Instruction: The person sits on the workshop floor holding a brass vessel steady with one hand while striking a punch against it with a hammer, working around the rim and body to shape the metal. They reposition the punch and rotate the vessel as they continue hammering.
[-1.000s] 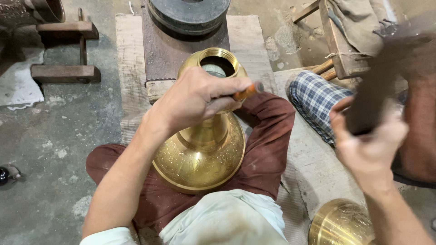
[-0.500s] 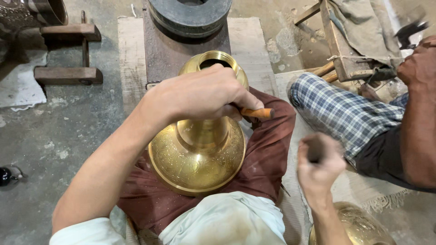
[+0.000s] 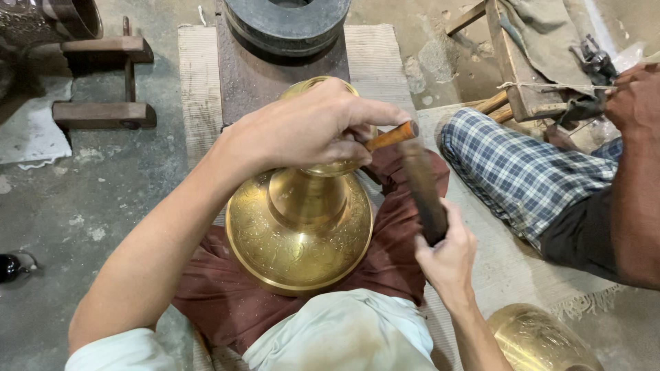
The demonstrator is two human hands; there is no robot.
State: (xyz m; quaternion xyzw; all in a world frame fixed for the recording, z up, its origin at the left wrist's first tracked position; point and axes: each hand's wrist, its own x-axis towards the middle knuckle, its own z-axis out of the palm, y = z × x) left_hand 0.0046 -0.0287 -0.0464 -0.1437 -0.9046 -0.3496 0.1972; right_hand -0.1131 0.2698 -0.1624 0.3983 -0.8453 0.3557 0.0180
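Sitting on the floor, the person had an engraved brass vessel (image 3: 300, 233) lying across the lap on dark red cloth (image 3: 385, 268), its wide foot toward the body and its mouth pointing away at a wooden block (image 3: 275, 75). No package, label or sign showed near the vessel from above.

The left hand (image 3: 309, 130) lay curled over the vessel's neck and rim, fingers closed around a thin tool with an orange wooden handle (image 3: 390, 136) whose end stuck out to the right of the vessel. The right hand (image 3: 447, 254), just right of the vessel, was clenched on a dark hammer (image 3: 421, 189), blurred, its upper end close to the orange handle.

Beyond the vessel a heavy dark metal ring (image 3: 289, 24) sat on the block. Right of it sat another person in checked cloth (image 3: 522, 172). A second brass piece (image 3: 543, 340) lay at the lower right, well apart from the vessel.
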